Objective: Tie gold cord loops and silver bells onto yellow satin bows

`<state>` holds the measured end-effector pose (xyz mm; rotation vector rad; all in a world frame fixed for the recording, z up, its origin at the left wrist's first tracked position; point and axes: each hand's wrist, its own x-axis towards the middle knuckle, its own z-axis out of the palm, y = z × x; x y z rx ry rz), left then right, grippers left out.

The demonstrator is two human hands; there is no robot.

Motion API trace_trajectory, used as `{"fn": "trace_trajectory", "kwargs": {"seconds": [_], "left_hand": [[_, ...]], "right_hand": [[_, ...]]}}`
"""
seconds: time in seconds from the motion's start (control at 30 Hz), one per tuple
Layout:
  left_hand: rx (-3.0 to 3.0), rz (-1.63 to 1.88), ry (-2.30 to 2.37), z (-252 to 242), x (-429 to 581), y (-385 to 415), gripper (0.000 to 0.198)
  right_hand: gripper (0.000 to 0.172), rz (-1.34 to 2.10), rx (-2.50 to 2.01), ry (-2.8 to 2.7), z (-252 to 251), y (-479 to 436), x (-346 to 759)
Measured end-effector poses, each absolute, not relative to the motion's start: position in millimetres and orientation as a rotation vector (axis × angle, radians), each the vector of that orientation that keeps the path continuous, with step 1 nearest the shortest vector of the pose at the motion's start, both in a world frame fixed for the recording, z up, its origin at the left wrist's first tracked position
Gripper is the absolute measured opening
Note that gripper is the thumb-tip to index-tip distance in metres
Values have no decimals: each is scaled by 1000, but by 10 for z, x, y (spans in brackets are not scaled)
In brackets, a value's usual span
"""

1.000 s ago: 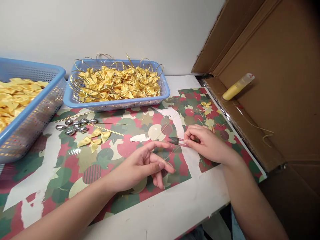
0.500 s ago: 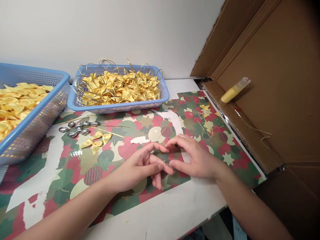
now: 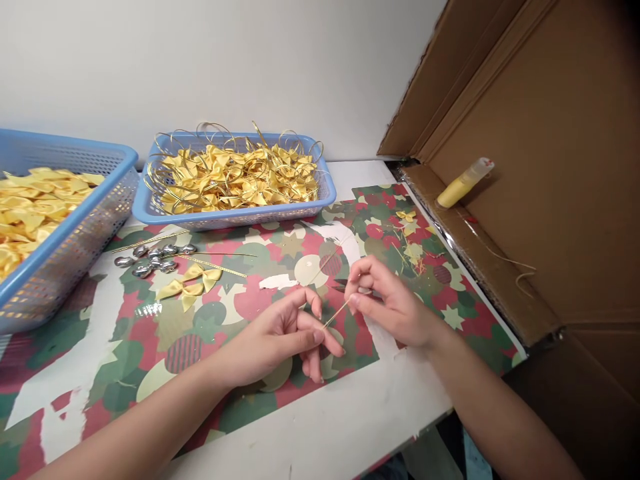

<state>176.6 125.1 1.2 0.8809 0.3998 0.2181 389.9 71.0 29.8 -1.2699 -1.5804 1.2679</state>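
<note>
My left hand (image 3: 285,333) hovers low over the patterned mat (image 3: 210,313), fingers curled, thumb and forefinger pinching one end of a thin gold cord (image 3: 336,313). My right hand (image 3: 390,303) pinches the other end of that cord just to the right. The cord runs taut and slanted between the two hands. Two yellow satin bows (image 3: 190,283) lie on the mat to the left, beside several silver beads (image 3: 153,257) and loose gold cords (image 3: 220,265).
A blue basket of yellow bows with gold loops (image 3: 235,177) stands at the back. Another blue basket of yellow ribbon pieces (image 3: 45,213) stands at the left. An open cardboard box (image 3: 540,167) on the right holds a yellow glue tube (image 3: 463,183). Ribbon scraps (image 3: 413,250) lie near the box.
My right hand let go of small snips it held a second ago, moved left to meet my left hand, and now pulls the gold cord out between the two hands.
</note>
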Motion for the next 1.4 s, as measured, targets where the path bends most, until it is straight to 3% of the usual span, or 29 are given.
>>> {"fn": "trace_trajectory", "kwargs": {"seconds": [0.27, 0.5, 0.87, 1.1, 1.4], "left_hand": [[889, 219, 405, -8, 1763, 1251, 24], [884, 218, 391, -21, 1761, 1252, 23], [886, 205, 396, -21, 1764, 1256, 22], [930, 210, 399, -38, 1779, 1257, 23], [924, 141, 367, 115, 1781, 1140, 26]], "right_hand": [[12, 1170, -1255, -1336, 200, 791, 4045], [1, 621, -1586, -1224, 134, 893, 4137], [19, 155, -1831, -1538, 75, 922, 4182], [42, 158, -1987, -1763, 4, 1154, 4240], [46, 109, -2121, -2099, 74, 1507, 4336]]}}
